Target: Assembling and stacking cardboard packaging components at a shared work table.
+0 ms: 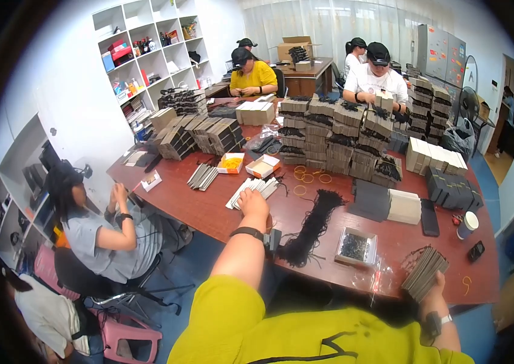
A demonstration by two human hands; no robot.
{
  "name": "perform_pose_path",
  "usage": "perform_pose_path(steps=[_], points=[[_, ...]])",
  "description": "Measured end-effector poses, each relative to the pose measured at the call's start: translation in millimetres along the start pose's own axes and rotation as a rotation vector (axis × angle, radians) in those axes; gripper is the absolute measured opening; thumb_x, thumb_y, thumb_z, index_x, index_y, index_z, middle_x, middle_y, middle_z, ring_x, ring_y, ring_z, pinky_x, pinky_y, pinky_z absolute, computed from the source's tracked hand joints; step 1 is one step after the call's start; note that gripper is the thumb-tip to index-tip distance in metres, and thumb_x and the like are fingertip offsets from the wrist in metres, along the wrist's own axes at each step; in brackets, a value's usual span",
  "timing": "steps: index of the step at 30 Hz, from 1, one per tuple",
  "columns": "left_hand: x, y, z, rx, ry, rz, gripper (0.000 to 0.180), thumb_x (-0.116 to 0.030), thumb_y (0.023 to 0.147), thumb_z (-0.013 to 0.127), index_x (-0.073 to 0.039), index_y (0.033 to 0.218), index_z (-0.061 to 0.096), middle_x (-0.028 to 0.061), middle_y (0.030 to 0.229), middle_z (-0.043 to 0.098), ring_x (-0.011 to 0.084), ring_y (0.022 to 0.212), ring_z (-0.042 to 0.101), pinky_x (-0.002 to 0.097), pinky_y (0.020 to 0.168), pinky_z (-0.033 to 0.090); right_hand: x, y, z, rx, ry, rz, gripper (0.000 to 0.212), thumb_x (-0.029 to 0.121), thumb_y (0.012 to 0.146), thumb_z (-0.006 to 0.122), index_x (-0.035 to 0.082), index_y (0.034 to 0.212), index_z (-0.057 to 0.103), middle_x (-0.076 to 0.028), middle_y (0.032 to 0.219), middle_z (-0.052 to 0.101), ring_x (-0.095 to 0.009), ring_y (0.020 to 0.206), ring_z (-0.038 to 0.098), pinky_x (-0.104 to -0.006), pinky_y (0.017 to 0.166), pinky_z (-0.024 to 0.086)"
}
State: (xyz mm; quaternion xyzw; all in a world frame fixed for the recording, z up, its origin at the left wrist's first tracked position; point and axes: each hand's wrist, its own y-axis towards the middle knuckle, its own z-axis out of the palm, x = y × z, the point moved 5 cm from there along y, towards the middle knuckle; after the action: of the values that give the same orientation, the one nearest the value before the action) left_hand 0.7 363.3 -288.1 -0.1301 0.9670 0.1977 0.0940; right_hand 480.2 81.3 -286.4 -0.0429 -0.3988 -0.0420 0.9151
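Note:
My left hand (253, 204) reaches forward over a leaning row of thin white cards (241, 193) on the table. Its fingers are bent down onto the cards and appear to grip them; the fingertips are partly hidden. Near the right front edge, my right hand (434, 290) is closed round the side of a bundle of grey cards (425, 273), with dark cords at its top. Between my arms lies a long hank of black cords (313, 227). Beside it stands an open box of small dark parts (356, 246). Another row of grey cards (203, 176) lies left of the white ones.
Tall stacks of corded grey bundles (330, 136) stand across the red-brown table (190, 209). Also there are a box of yellow rubber bands (231, 162), dark and pale card stacks (384, 202), a phone (429, 217) and a paper cup (467, 225). Co-workers sit left and opposite.

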Motion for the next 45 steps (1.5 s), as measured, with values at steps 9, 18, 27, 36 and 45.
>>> perform_pose_path(steps=[9, 18, 27, 36, 45], points=[[-2, 3, 11, -0.008, 0.108, 0.060, 0.029, -0.016, 0.085, 0.046, -0.004, 0.106, 0.062, 0.0094, 0.115, 0.052, 0.0256, 0.113, 0.042, 0.0386, 0.094, 0.031, -2, 3, 7, 0.080, 0.049, 0.008, 0.070, 0.042, 0.062, 0.070, 0.002, 0.116, 0.051, -0.014, 0.098, 0.061, -0.029, 0.089, 0.062, -0.0416, 0.081, 0.053], [5, 4, 12, -0.051, -0.024, 0.046, 0.025, -0.014, 0.082, 0.051, -0.005, 0.104, 0.059, 0.0144, 0.112, 0.056, 0.0295, 0.109, 0.051, 0.0410, 0.089, 0.041, -1, 2, 6, 0.031, 0.013, 0.021, 0.067, 0.042, 0.063, 0.069, 0.003, 0.114, 0.052, -0.014, 0.098, 0.061, -0.030, 0.090, 0.061, -0.0432, 0.079, 0.054], [-49, -30, -55, 0.178, -0.497, 0.222, 0.036, -0.015, 0.078, 0.059, 0.003, 0.107, 0.049, 0.0259, 0.105, 0.058, 0.0400, 0.097, 0.058, 0.0425, 0.084, 0.046, -1, 4, -21, 0.090, 0.114, -0.017, 0.069, 0.044, 0.068, 0.066, 0.005, 0.123, 0.049, -0.016, 0.110, 0.059, -0.032, 0.097, 0.059, -0.0480, 0.085, 0.050], [-252, -213, -89, 0.989, -0.867, 0.518, 0.034, -0.013, 0.085, 0.050, -0.002, 0.117, 0.044, 0.0110, 0.103, 0.055, 0.0185, 0.094, 0.052, 0.0315, 0.084, 0.042, -5, -8, -17, 0.133, 0.371, -0.002, 0.053, 0.034, 0.076, 0.063, 0.008, 0.121, 0.051, -0.013, 0.109, 0.060, -0.032, 0.100, 0.059, -0.0491, 0.087, 0.047], [-357, -300, -73, 0.842, -0.965, 0.918, 0.034, -0.017, 0.087, 0.050, 0.006, 0.112, 0.046, 0.0241, 0.107, 0.057, 0.0320, 0.103, 0.056, 0.0367, 0.089, 0.042, 12, -36, -19, 0.085, 0.545, -0.175, 0.044, 0.025, 0.079, 0.061, 0.007, 0.118, 0.053, -0.011, 0.110, 0.062, -0.027, 0.100, 0.060, -0.0423, 0.091, 0.047]])
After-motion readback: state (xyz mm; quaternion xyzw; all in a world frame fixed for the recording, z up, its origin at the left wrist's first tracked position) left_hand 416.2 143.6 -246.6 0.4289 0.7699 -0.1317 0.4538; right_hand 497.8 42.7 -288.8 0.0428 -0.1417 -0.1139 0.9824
